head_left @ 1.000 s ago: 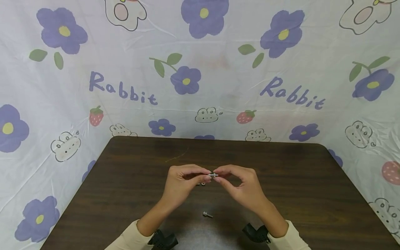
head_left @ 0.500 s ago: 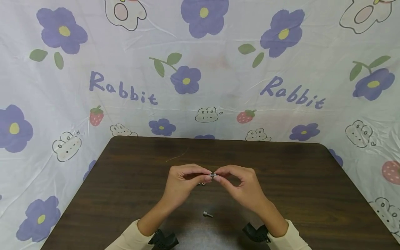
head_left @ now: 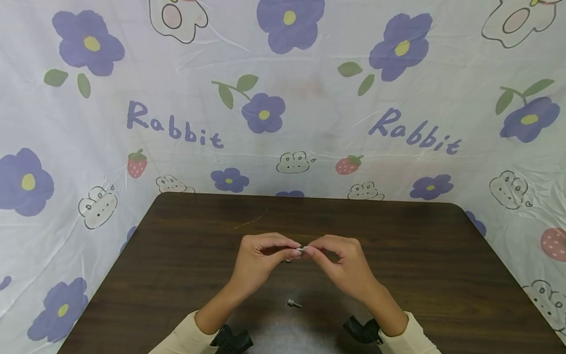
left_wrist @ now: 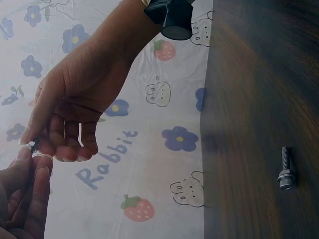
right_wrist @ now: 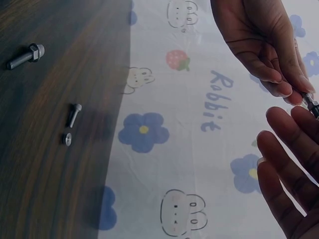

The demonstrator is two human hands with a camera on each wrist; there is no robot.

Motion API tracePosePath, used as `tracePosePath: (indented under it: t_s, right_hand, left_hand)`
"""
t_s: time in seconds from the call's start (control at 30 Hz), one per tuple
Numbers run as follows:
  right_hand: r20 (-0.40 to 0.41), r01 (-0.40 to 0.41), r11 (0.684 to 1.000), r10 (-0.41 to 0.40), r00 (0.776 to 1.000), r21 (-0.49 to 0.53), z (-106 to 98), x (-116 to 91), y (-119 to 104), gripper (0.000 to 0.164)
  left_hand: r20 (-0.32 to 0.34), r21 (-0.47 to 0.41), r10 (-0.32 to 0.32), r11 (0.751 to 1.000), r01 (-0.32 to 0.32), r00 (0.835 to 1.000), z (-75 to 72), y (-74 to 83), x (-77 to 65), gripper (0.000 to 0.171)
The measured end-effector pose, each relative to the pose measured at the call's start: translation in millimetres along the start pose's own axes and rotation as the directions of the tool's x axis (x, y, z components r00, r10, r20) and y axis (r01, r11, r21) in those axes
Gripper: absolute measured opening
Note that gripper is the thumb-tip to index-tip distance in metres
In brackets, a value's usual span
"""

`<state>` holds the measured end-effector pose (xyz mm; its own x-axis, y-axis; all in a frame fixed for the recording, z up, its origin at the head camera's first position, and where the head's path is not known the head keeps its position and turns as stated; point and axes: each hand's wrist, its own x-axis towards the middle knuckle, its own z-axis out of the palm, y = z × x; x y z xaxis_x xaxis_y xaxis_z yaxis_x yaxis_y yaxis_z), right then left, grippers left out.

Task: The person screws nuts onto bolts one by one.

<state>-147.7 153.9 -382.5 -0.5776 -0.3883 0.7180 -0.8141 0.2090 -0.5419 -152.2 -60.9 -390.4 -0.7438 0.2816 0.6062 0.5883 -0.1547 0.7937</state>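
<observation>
My left hand [head_left: 261,260] and right hand [head_left: 340,258] meet above the middle of the table, each with thumb and index finger pinching a small silver bolt [head_left: 300,249]. The bolt lies level between the fingertips, mostly covered. In the right wrist view, the left hand [right_wrist: 264,50] holds the bolt by its head end. A nut [right_wrist: 311,104] sits on the shank, towards the right hand [right_wrist: 294,164], whose middle, ring and little fingers are spread. The left wrist view has the fingertips of both hands around the bolt [left_wrist: 34,145].
A bolt with a nut on it [head_left: 294,303] lies on the dark wooden table [head_left: 177,275] nearer the person. A smaller screw [right_wrist: 75,114] and a loose nut [right_wrist: 67,139] lie below the hands. A flowered white cloth [head_left: 309,73] hangs around the table.
The right fingertips have shifted slightly and now cover more of the bolt and its nut. The left hand stays nearly still. The bolt on the table has not moved.
</observation>
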Motion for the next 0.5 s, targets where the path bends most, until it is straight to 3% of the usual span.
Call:
tracePosePath:
  t_s: [0.27,0.5]
  right_hand:
    - [0.002,-0.035,0.999,0.035,0.999,-0.029,-1.9,0.9,-2.0,0.021]
    - [-0.028,0.016,0.999,-0.018,0.999,-0.047,-3.2,1.3,-3.2,0.035]
  left_hand:
    - [-0.008,-0.034,-0.006,0.999,0.006,1.0,-1.5,-0.6,1.5,0.009]
    - [-0.014,-0.027,-0.012,1.0,0.011,1.0,-3.7,-0.3,1.2,0.009]
